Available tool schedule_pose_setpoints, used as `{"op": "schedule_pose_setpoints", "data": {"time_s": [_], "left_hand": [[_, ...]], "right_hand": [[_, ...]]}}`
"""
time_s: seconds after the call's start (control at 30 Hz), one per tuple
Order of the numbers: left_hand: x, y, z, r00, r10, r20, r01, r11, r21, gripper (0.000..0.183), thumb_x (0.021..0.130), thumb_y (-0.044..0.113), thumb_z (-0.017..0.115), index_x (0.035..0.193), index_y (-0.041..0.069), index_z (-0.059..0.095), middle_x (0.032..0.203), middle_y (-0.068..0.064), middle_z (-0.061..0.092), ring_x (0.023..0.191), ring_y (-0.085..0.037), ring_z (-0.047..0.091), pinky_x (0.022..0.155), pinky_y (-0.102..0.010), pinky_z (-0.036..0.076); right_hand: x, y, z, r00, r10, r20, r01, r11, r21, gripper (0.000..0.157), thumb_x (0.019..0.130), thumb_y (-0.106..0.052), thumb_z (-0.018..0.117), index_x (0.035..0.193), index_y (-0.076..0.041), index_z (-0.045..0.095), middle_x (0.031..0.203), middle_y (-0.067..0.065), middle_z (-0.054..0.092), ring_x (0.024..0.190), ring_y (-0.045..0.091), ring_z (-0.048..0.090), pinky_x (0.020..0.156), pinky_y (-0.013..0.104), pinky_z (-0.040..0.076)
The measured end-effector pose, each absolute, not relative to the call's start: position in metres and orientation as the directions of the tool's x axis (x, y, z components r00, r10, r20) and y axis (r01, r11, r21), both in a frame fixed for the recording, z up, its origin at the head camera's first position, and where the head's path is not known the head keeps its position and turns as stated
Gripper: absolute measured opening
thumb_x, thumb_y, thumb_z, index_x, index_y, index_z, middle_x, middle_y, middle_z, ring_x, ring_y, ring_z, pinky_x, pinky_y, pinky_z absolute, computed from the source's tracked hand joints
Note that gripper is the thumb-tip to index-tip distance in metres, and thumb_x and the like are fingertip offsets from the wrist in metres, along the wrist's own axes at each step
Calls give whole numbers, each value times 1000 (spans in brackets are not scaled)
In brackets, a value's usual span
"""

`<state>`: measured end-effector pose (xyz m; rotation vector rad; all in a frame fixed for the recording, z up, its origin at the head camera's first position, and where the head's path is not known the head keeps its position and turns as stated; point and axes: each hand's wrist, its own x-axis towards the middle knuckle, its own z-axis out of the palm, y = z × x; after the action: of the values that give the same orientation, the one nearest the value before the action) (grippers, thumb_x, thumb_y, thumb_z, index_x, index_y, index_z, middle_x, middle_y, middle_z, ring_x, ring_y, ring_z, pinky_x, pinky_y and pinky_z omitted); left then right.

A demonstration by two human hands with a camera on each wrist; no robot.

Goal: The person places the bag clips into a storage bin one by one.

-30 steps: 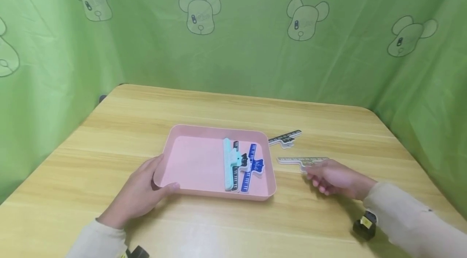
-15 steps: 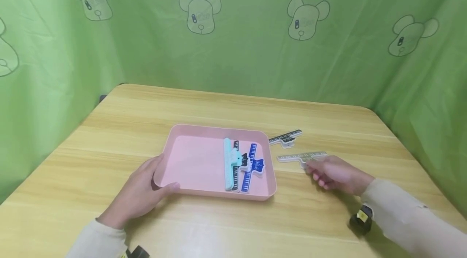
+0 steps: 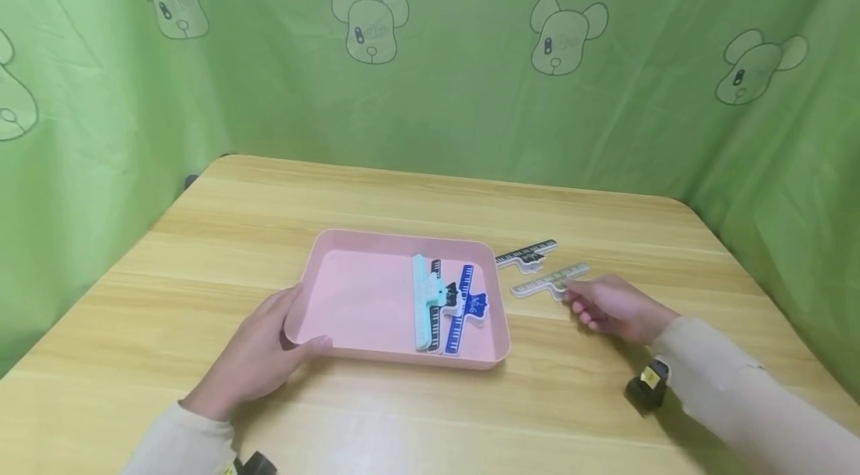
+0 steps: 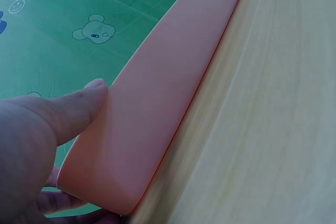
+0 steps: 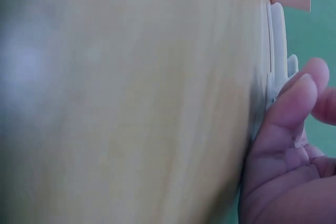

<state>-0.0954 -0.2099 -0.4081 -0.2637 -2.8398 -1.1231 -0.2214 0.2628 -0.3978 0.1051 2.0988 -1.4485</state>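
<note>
My left hand [image 3: 251, 355] holds the pink tray [image 3: 359, 296] at its near left corner, thumb over the rim and fingers against the outer wall. In the left wrist view the thumb [image 4: 84, 106] lies at the top edge of the tray wall [image 4: 152, 93]. Right of the tray, my right hand [image 3: 618, 307] pinches the handle of a grey clip [image 3: 540, 282] with a piano-key pattern, low over the table. Up close in the right wrist view, thumb and fingers [image 5: 294, 103] meet at the clip's pale edge [image 5: 278, 40].
Inside the tray's right half lie a mint clip [image 3: 422, 311], a black clip [image 3: 435, 326] and a blue clip [image 3: 460, 314]. Another black clip [image 3: 527, 255] rests on the wooden table [image 3: 376, 195] by the tray's right wall. A green curtain [image 3: 463, 109] surrounds the table.
The grey clip's right end has swung away from me, so it now lies slanted, and my right hand has moved slightly farther and left with it. The tray and left hand stay put.
</note>
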Motion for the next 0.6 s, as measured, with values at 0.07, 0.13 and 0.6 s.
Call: {"op": "schedule_pose_setpoints", "data": {"time_s": [0.07, 0.13, 0.6], "left_hand": [[-95, -210, -408, -983, 130, 127, 181, 720, 670, 86, 85, 46, 72, 148, 1, 35, 145, -21, 43, 132, -42, 39, 106, -62, 31], [-96, -209, -408, -984, 128, 120, 176, 722, 669, 87, 85, 47, 71, 149, 1, 34, 145, -21, 42, 132, -42, 39, 106, -62, 30], [-96, -210, -410, -983, 130, 129, 183, 717, 673, 86, 85, 47, 71, 149, 2, 35, 145, -20, 43, 132, -41, 39, 107, -61, 31]], "right_hand": [[-223, 263, -399, -828, -246, -504, 393, 387, -834, 31, 104, -28, 43, 99, -1, 60, 73, -4, 56, 60, 5, 51, 54, 18, 46], [-224, 263, -399, -828, -239, -507, 403, 374, -835, 30, 104, -26, 43, 99, -1, 59, 72, -5, 55, 60, 5, 51, 54, 18, 46], [-223, 262, -396, -854, -212, -475, 399, 321, -859, 24, 103, -20, 42, 93, -5, 58, 72, -6, 54, 60, 5, 50, 56, 20, 46]]}}
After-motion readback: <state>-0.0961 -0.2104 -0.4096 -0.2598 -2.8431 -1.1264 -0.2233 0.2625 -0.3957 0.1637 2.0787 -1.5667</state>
